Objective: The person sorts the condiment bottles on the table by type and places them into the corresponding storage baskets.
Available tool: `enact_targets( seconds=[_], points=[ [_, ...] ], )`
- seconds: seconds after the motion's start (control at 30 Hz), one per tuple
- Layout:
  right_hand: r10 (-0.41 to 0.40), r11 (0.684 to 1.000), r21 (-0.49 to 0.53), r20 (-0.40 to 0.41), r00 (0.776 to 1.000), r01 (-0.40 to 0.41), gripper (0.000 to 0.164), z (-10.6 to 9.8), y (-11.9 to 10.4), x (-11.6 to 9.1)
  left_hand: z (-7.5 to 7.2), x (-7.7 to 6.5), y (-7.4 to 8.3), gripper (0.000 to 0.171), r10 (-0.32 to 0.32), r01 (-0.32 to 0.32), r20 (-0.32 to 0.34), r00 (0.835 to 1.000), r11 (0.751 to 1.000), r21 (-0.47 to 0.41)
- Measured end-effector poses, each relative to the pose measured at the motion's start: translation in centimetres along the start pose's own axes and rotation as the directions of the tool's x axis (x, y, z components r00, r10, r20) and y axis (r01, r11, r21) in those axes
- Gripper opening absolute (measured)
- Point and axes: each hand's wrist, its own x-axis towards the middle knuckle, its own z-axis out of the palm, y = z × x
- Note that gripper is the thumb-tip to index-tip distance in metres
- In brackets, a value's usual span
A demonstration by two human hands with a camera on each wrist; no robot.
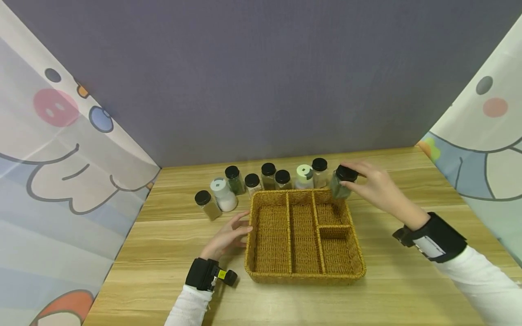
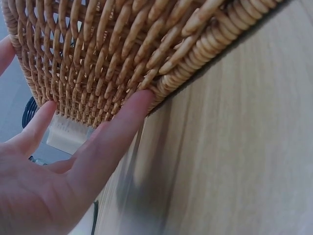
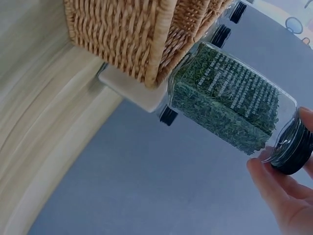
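My right hand (image 1: pixel 375 186) pinches a glass spice jar (image 3: pixel 225 98) of dried green herbs by its black lid (image 3: pixel 293 147). In the head view the jar overlaps the back right corner of a wicker basket (image 1: pixel 303 275), over its small back compartment. The basket is split into long compartments and two small ones on the right. Against the basket's left wall rest the fingertips of my left hand (image 1: pixel 226 236), fingers spread and fairly straight. The left wrist view shows the thumb (image 2: pixel 117 132) at the lower edge of the woven wall.
Behind the basket stand several black-lidded spice jars (image 1: pixel 234 180) and a bottle with a pale green and white cap (image 1: pixel 304 176). To its left are a white-capped shaker (image 1: pixel 224 194) and a jar of brownish powder (image 1: pixel 208 205). A grey panel (image 1: pixel 285 90) rises behind the wooden table (image 1: pixel 163 271).
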Motion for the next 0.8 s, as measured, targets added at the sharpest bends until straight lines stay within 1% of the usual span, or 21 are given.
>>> enact_targets(
  seconds=[0.17, 0.3, 0.43, 0.5, 0.6, 0.67, 0.8],
  points=[
    [-0.02, 1.0, 0.013, -0.018, 1.0, 0.021, 0.049, 0.7, -0.2, -0.3, 0.1, 0.0, 0.2, 0.066, -0.018, 0.018, -0.005, 1.0, 1.0, -0.012],
    [-0.027, 1.0, 0.008, -0.026, 0.999, 0.028, 0.049, 1.2, -0.3, -0.5, 0.1, 0.1, 0.1, 0.065, -0.015, 0.015, -0.013, 1.0, 1.0, 0.006],
    [-0.02, 1.0, 0.015, -0.014, 1.0, 0.02, 0.048, 1.6, -0.2, -0.6, 0.0, 0.2, -0.1, 0.067, -0.009, 0.01, -0.015, 1.0, 1.0, 0.021],
    [-0.012, 1.0, 0.018, -0.007, 1.0, 0.012, 0.047, 1.8, -0.2, -0.7, 0.0, 0.3, -0.3, 0.069, 0.004, -0.004, -0.006, 1.0, 1.0, 0.026],
    [0.0, 1.0, 0.026, 0.001, 1.0, 0.0, 0.047, 2.0, -0.1, -0.8, -0.3, 0.5, -0.6, 0.073, 0.007, -0.007, 0.008, 1.0, 0.999, 0.046],
    [0.006, 1.0, 0.031, 0.004, 1.0, -0.006, 0.047, 2.2, -0.1, -0.9, -0.4, 0.5, -0.7, 0.075, 0.03, -0.032, 0.022, 0.999, 0.998, 0.05],
    [0.002, 1.0, 0.031, -0.001, 1.0, -0.002, 0.047, 2.7, 0.1, -1.2, -0.6, 0.7, -1.1, 0.078, 0.042, -0.043, 0.031, 0.999, 0.998, 0.041]
  ],
)
